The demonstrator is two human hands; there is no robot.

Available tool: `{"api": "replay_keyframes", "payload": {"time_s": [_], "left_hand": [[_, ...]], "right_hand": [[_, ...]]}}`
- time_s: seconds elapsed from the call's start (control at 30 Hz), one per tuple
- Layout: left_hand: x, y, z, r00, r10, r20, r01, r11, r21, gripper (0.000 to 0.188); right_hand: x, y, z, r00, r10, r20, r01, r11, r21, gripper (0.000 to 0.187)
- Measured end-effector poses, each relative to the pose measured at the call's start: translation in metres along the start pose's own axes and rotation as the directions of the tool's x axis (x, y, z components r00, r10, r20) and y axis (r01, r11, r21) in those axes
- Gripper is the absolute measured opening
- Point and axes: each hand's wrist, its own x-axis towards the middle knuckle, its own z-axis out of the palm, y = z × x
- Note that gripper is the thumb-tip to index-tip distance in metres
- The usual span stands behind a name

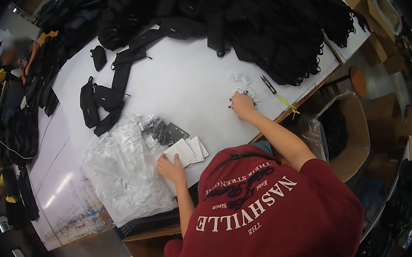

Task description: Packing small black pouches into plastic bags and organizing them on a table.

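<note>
My left hand (170,168) rests by the left edge of several white printed cards (186,151), thumb and fingers apart, the thumb against a card. Beside it lie a black card (178,132) and a clear bag of small black pieces (158,129). Farther right, my right hand (243,105) is down on the table with its fingers bent together among small white tags (244,79); a bit of black shows at the fingertips, too small to name. Just right of that hand lie thread snips (268,85) with a yellow-green cord.
Black fabric pouches (109,97) lie on the white table (181,76), with a big heap of black goods (275,27) at the back. Clear plastic bags (126,171) pile up at left. An open cardboard box (357,129) stands right; another person (23,54) is far left.
</note>
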Motion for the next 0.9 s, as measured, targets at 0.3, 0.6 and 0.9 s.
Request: {"api": "replay_keyframes", "payload": {"time_s": [0.3, 0.6, 0.9], "left_hand": [[-0.007, 0.002, 0.001, 0.998, -0.040, -0.053, 0.042, 0.998, 0.055, 0.068], [-0.012, -0.001, 0.007, 0.999, -0.025, -0.023, 0.026, 0.999, 0.043, 0.066], [-0.011, 0.020, 0.000, 0.995, -0.022, -0.100, 0.023, 1.000, 0.007, 0.056]], "right_hand": [[0.001, 0.001, -0.016, 0.999, -0.038, -0.024, 0.041, 0.992, 0.118, 0.011], [0.005, -0.002, -0.017, 0.991, -0.103, -0.085, 0.116, 0.979, 0.169, 0.011], [0.009, 0.003, -0.004, 0.992, -0.118, 0.037, 0.106, 0.969, 0.224, 0.009]]}}
